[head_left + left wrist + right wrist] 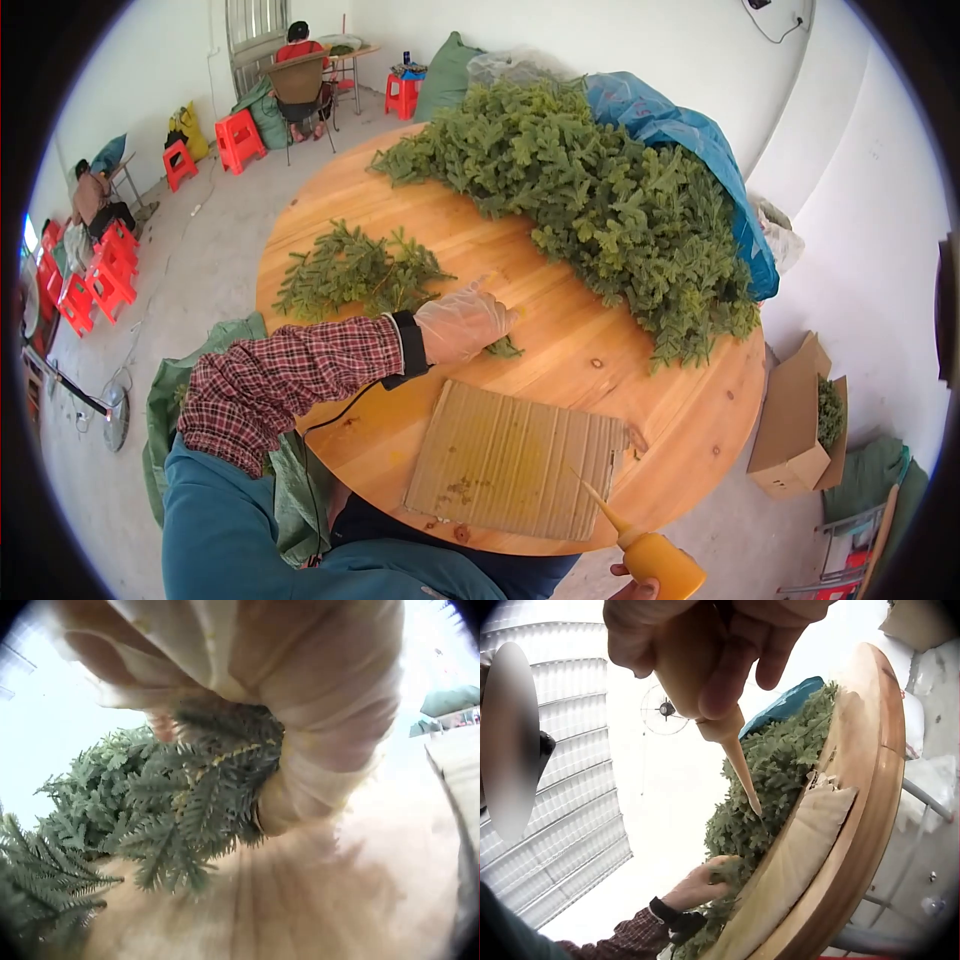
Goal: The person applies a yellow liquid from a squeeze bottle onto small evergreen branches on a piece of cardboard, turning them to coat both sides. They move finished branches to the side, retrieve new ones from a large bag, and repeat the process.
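My left hand [465,322], in a thin clear plastic glove, reaches over the round wooden table [690,420]. It grips a small green conifer sprig [199,795], whose needles stick out below the curled fingers in the left wrist view. Yellow smears mark the sprig's stem and the glove. Low at the table's front edge, my bare right hand [739,664] holds a yellow squeeze bottle [668,566] with a long thin nozzle. Its tip points toward the flat corrugated cardboard [510,455], which has yellowish stains. A small pile of conifer sprigs [350,272] lies just beyond the left forearm.
A large heap of conifer branches [600,190] spills from a blue plastic bag [745,215] across the table's far right. An open cardboard box [790,440] stands on the floor at right. Red stools [238,140] and two seated people are further back at left.
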Demonstrator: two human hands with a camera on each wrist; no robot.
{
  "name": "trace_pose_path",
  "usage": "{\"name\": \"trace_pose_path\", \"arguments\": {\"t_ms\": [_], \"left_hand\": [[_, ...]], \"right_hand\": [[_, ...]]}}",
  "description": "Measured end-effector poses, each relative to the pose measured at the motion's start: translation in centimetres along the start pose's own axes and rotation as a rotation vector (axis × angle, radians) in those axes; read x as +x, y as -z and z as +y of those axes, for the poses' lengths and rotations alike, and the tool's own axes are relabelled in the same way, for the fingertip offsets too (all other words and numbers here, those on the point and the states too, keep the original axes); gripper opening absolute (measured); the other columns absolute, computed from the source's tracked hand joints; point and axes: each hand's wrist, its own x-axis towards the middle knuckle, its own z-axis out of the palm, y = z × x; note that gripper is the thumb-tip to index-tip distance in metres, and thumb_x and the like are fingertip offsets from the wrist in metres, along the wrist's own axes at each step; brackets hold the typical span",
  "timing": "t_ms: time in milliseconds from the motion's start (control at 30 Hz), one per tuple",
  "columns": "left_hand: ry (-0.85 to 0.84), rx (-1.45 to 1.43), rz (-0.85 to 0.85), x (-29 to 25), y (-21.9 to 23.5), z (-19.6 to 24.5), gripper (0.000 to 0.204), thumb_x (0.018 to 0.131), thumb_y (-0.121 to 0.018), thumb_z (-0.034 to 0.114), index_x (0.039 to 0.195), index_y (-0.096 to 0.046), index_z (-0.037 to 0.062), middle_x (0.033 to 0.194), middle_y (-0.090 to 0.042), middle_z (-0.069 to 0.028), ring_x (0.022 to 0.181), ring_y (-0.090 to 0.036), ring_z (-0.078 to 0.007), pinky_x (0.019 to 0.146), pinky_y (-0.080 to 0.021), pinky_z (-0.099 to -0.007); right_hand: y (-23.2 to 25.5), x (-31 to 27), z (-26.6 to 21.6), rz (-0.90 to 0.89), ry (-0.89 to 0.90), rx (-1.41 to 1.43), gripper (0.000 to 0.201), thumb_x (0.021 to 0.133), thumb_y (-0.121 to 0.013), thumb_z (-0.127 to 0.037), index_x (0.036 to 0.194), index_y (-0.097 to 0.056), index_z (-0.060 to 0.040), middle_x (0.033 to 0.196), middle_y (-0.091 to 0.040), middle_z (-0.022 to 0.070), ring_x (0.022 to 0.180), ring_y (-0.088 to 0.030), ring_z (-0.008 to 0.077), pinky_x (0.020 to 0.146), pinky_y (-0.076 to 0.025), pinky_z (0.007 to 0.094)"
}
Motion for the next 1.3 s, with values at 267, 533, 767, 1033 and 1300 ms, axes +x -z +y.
{"name": "trace_pose_path", "arguments": {"t_ms": [267, 533, 767, 1033, 1300], "left_hand": [[0.179, 0.558, 0.182, -6.1, 7.2, -4.9, 0.049, 0.083, -0.064, 0.027, 0.123, -0.052, 0.0017, 0.097, -0.063, -0.0173, 0.102, -0.059, -0.0323, 0.102, -0.040, -0.0474], [0.436, -0.025, -0.284, -5.4, 11.2, -10.4, 0.055, 0.082, -0.062, 0.037, 0.119, -0.058, -0.0041, 0.107, -0.062, -0.0252, 0.107, -0.059, -0.0363, 0.091, -0.044, -0.0474], [0.306, -0.198, 0.044, 6.7, 8.3, -12.3, 0.042, 0.087, -0.060, 0.036, 0.113, -0.063, 0.0030, 0.099, -0.066, -0.0185, 0.095, -0.062, -0.0342, 0.084, -0.047, -0.0447], [0.115, 0.164, 0.325, 16.5, 5.4, -7.5, 0.031, 0.086, -0.062, 0.026, 0.109, -0.065, 0.0047, 0.090, -0.068, -0.0155, 0.087, -0.065, -0.0331, 0.080, -0.048, -0.0455], [0.235, -0.445, 0.568, 14.4, 7.1, -8.4, 0.021, 0.084, -0.067, 0.020, 0.098, -0.065, 0.0047, 0.084, -0.068, -0.0154, 0.077, -0.067, -0.0255, 0.069, -0.051, -0.0412]], "right_hand": [[0.0, 0.8, -0.4, 0.054, -0.008, 0.010, 0.074, 0.087, -0.066, -0.053, 0.130, -0.043, 0.0034, 0.109, -0.060, 0.0210, 0.078, -0.062, 0.0283, 0.065, -0.052, 0.0357], [-0.1, 1.2, 1.1, 0.001, -0.018, 0.004, 0.072, 0.088, -0.066, -0.052, 0.129, -0.044, 0.0030, 0.109, -0.060, 0.0206, 0.074, -0.062, 0.0282, 0.065, -0.051, 0.0349], [-1.5, 1.7, -2.1, 0.034, -0.093, 0.053, 0.073, 0.089, -0.065, -0.053, 0.128, -0.043, 0.0037, 0.108, -0.063, 0.0210, 0.085, -0.064, 0.0287, 0.076, -0.051, 0.0377], [-1.8, 2.5, -3.2, 0.089, -0.119, 0.025, 0.064, 0.095, -0.059, -0.049, 0.128, -0.046, 0.0047, 0.102, -0.066, 0.0175, 0.089, -0.063, 0.0259, 0.081, -0.049, 0.0368], [-0.6, 2.4, -1.2, 0.084, -0.112, 0.007, 0.067, 0.091, -0.063, -0.050, 0.128, -0.046, 0.0037, 0.109, -0.063, 0.0202, 0.085, -0.064, 0.0279, 0.074, -0.051, 0.0359]]}}
